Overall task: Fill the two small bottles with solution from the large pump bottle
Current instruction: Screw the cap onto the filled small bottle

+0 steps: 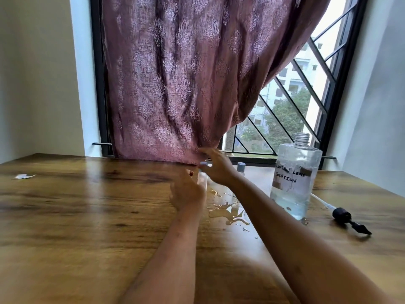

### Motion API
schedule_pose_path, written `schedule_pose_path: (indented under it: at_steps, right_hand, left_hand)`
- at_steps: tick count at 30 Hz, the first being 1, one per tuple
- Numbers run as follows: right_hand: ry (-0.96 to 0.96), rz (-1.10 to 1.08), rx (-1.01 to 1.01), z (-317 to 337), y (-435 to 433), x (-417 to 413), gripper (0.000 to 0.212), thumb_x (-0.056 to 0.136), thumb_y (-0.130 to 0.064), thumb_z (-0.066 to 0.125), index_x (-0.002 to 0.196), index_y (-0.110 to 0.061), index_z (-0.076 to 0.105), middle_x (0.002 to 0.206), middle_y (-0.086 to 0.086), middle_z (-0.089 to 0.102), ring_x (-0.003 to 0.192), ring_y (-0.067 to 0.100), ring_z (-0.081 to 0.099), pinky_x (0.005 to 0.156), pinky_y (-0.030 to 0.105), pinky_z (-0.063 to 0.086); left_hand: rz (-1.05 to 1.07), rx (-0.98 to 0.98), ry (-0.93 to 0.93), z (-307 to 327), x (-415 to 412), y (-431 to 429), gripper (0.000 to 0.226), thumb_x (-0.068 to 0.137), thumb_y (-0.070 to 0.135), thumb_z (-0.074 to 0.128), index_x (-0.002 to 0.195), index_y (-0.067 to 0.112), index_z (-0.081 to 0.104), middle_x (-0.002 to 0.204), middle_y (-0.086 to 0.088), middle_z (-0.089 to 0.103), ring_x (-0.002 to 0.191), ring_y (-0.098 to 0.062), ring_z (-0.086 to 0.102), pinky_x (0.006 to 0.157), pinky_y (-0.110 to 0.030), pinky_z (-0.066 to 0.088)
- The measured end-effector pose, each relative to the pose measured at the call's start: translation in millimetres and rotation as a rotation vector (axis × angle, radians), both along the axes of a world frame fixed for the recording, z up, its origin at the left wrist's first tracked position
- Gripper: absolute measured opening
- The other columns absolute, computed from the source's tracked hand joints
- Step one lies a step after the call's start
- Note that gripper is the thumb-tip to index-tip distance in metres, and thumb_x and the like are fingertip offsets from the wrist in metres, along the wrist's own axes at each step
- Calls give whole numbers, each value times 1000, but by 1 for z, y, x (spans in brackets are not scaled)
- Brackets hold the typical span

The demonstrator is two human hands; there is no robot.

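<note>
Head: left hand (187,193) grips upright small bottle (202,180) (blurred); right hand (217,168) grip unclear

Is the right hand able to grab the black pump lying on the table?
Probably yes. The pump lies uncovered on the table, right of the large bottle. The right hand is over by the small bottle, so it would have to come round the large bottle first.

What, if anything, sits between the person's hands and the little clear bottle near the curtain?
Nothing visible does. The left hand already grips the small bottle, and the right hand is at its top beside a pale cap; blur hides that grip. The large bottle stands apart, to the right.
</note>
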State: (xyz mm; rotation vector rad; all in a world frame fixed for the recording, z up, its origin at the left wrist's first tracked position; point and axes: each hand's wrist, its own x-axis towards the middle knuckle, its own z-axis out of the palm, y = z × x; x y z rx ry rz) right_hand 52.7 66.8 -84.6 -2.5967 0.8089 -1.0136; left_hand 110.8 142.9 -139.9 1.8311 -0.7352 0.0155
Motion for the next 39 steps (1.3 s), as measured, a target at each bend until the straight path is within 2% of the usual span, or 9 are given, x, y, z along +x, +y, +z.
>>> schedule_pose_path:
  at_steps: [2, 7, 9, 12, 16, 20, 25, 30, 39]
  right_hand:
    - [127, 10, 1, -8, 6, 6, 43, 87, -13, 61, 127, -3, 52, 132, 17, 53, 123, 29, 47, 99, 27, 31]
    - [-39, -25, -11, -13, 1, -7, 28, 79, -3, 63, 106, -9, 67, 108, 11, 67, 99, 26, 59, 79, 26, 39]
    - [-58, 8, 25, -8, 0, -18, 33, 76, -4, 68, 108, -11, 64, 104, 8, 68, 89, 17, 60, 76, 24, 44]
    - [-109, 24, 37, 3, 6, -38, 33, 75, -10, 73, 107, -11, 65, 96, 1, 67, 82, 9, 57, 64, 3, 38]
    - [-268, -28, 89, 6, 9, -74, 25, 75, -19, 75, 98, -13, 68, 85, -2, 67, 73, 9, 59, 57, 1, 39]
    - [-306, -16, 180, -2, 17, -99, 25, 74, -19, 77, 97, -13, 68, 85, -1, 65, 72, 8, 59, 56, 1, 41]
    - [-260, -17, 170, -9, 24, -95, 25, 74, -15, 77, 97, -8, 70, 91, 12, 70, 71, 12, 57, 54, 2, 39]
    - [-234, 5, 152, -12, 26, -98, 22, 76, -11, 74, 97, -7, 68, 85, 5, 66, 74, 10, 56, 56, 0, 38]
    - [-248, 71, 192, -14, 19, -99, 21, 81, -4, 66, 100, -11, 69, 97, 1, 69, 90, 16, 65, 71, 11, 48]
  left_hand:
    - [-28, 64, 2, -3, 4, -5, 32, 85, 28, 55, 115, 18, 55, 124, -10, 57, 118, -34, 50, 99, -44, 42]
    - [-88, 216, -29, -4, 3, -8, 43, 81, 38, 63, 122, 26, 53, 129, -4, 56, 124, -31, 45, 100, -43, 39]
    - [-129, 179, -95, -3, -3, -8, 45, 80, 40, 67, 121, 25, 54, 126, -2, 59, 122, -29, 47, 98, -41, 38]
    - [-242, 29, -208, -1, -11, -11, 43, 79, 40, 70, 116, 22, 58, 110, 3, 67, 111, -24, 56, 93, -39, 45]
    - [-478, -133, -239, 7, -19, -12, 29, 73, 47, 72, 91, 25, 66, 78, 15, 62, 87, -17, 61, 80, -38, 49]
    - [-621, -152, -261, 10, -26, -6, 34, 73, 41, 76, 95, 16, 70, 73, 13, 61, 70, -3, 55, 66, -21, 42]
    - [-629, -116, -255, 5, -25, 0, 28, 71, 35, 79, 90, 16, 73, 64, 12, 62, 60, -6, 49, 58, -19, 38]
    - [-644, -104, -275, 5, -29, 3, 27, 72, 33, 78, 91, 15, 74, 76, -1, 72, 58, -3, 49, 56, -15, 38]
    - [-683, -114, -259, 6, -30, -1, 19, 78, 25, 73, 88, 9, 72, 79, -8, 72, 63, -13, 51, 64, -29, 42]
